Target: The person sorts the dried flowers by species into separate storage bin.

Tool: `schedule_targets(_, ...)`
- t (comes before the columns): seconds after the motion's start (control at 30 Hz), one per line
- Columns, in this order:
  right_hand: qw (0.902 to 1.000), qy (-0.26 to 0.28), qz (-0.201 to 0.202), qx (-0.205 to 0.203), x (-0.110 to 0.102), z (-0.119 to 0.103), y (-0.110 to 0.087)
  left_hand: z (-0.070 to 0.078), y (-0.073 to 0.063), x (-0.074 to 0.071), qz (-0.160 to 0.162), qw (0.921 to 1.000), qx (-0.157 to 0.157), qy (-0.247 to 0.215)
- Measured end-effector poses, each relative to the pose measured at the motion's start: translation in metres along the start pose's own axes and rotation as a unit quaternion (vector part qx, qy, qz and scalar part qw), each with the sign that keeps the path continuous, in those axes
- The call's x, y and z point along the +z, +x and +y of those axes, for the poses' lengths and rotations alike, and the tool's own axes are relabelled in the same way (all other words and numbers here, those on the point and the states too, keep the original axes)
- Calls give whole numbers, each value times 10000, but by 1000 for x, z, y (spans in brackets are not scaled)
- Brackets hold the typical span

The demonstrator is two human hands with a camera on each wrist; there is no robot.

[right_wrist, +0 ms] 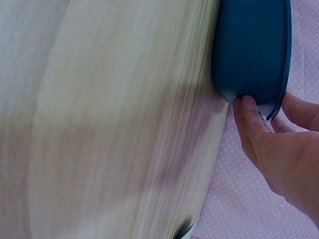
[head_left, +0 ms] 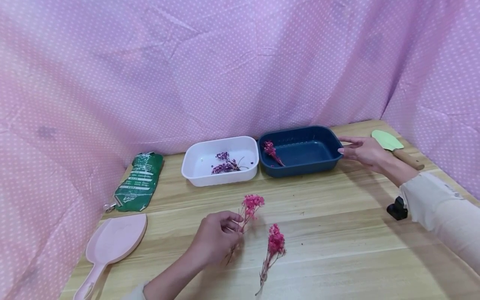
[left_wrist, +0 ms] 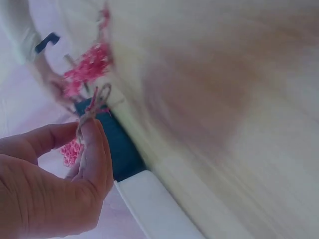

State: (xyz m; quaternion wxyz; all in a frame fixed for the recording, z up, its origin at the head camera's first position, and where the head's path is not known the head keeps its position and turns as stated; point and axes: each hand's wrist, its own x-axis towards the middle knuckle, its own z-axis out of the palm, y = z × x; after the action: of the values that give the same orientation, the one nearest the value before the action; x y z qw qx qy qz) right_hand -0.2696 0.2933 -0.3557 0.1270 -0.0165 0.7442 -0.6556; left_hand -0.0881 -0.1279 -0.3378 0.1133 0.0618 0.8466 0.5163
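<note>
My left hand (head_left: 217, 237) pinches the stems of a pink dried flower sprig (head_left: 253, 206) between thumb and fingers, over the front of the table. Twine (left_wrist: 87, 117) tied round the stems shows at the fingertips in the left wrist view. A second pink sprig (head_left: 276, 241) lies on the wood just right of that hand. At the back right, my right hand (head_left: 363, 153) holds the right end of a dark blue dish (head_left: 300, 168), fingers on its end wall and thumb at the rim. Inside the dish, a darker pink sprig (head_left: 273, 152) leans at the left end.
A white dish (head_left: 221, 180) with purple sprigs (head_left: 226, 166) stands against the blue dish's left side. On the left lie a green packet (head_left: 138, 183) and a pink dustpan-shaped scoop (head_left: 116, 237). A light green tool with a wooden handle (head_left: 408, 159) lies far right. Pink dotted cloth (head_left: 225, 75) hangs behind.
</note>
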Motion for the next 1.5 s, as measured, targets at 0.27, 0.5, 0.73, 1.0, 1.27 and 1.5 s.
schedule_targets(0.27,9999,-114,73,-43,0,0,-1,8,19,-1,-184,9882,-1066,-1083)
schedule_targets(0.5,9999,-49,101,-59,1,1,0,13,42,0,-249,9786,-1492,-1398)
schedule_targets(0.73,9999,-79,114,15,0,0,-1,18,57,0,-245,9729,-1683,-1565)
schedule_targets(1.0,9998,127,171,-18,0,2,2,30,76,-2,-197,9763,-1369,-1667)
schedule_targets(1.27,9999,-56,117,-55,0,2,0,43,107,-8,163,9727,-1303,-1912)
schedule_targets(1.5,9999,-97,88,16,-2,3,1,51,131,-8,231,9666,-1434,-2114)
